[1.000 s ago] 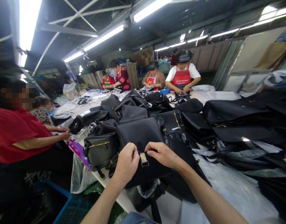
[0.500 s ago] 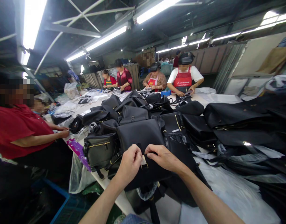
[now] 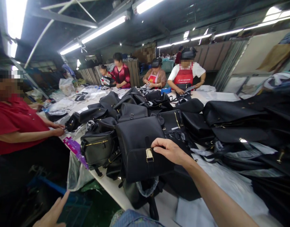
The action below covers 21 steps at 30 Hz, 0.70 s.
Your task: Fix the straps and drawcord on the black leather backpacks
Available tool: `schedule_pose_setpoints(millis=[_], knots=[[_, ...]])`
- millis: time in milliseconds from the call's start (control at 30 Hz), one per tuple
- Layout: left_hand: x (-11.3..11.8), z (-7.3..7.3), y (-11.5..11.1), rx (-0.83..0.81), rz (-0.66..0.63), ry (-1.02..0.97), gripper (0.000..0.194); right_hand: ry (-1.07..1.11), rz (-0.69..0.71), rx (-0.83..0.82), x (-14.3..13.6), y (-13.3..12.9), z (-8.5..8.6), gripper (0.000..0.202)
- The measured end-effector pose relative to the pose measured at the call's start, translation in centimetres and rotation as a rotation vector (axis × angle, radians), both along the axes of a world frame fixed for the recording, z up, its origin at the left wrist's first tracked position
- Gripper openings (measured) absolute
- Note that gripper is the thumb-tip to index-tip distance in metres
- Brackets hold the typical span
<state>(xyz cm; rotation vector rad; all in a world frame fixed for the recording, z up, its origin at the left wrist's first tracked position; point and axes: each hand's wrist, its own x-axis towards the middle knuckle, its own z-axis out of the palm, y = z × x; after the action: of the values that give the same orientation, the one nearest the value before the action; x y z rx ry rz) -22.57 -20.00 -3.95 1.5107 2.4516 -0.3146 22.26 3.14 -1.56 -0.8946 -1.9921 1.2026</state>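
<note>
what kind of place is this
Most likely a bag factory's finishing or packing line. A long table is heaped with identical black bags, several people in aprons work along it, and fluorescent tube lights hang under an industrial roof.
</note>
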Motion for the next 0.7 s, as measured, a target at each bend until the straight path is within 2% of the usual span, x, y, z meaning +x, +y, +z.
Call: schedule_pose_setpoints(millis=[67, 133, 200, 267, 367, 500, 600, 700], knots=[[-0.6, -1.9, -1.6, 0.025, 0.049, -0.05, 0.084, 0.0, -0.017, -0.02, -0.1, 0.1, 0.0, 0.01], [0.0, -3.2, -2.0, 0.096, 0.025, -0.078, 0.088, 0.003, -0.029, -0.033, -0.2, 0.0, 0.0, 0.008], [1.4, -3.8, -1.5, 0.147, -0.032, -0.012, 0.084, -0.012, -0.034, -0.033, -0.2, -0.3, 0.0, 0.008], [3.3, -3.7, -0.5, 0.171, -0.039, -0.023, 0.068, -0.052, -0.055, -0.003, -0.1, -0.7, 0.0, 0.009], [7.0, -2.8, 1.2, 0.196, 0.015, -0.387, 0.049, -0.128, -0.122, 0.098, 0.1, -1.3, 0.0, 0.011], [13.0, -2.0, 3.0, 0.169, -0.1, -0.754, 0.034, -0.173, -0.184, 0.23, 0.1, -1.7, -0.6, 0.013], [17.3, -2.8, 4.4, 0.164, -0.11, -0.981, 0.041, -0.185, -0.249, 0.344, -0.2, -1.8, -1.6, 0.013], [20.6, -4.4, 6.1, 0.189, -0.102, -1.159, 0.043, -0.222, -0.3, 0.477, -0.6, -2.2, -2.7, 0.012]])
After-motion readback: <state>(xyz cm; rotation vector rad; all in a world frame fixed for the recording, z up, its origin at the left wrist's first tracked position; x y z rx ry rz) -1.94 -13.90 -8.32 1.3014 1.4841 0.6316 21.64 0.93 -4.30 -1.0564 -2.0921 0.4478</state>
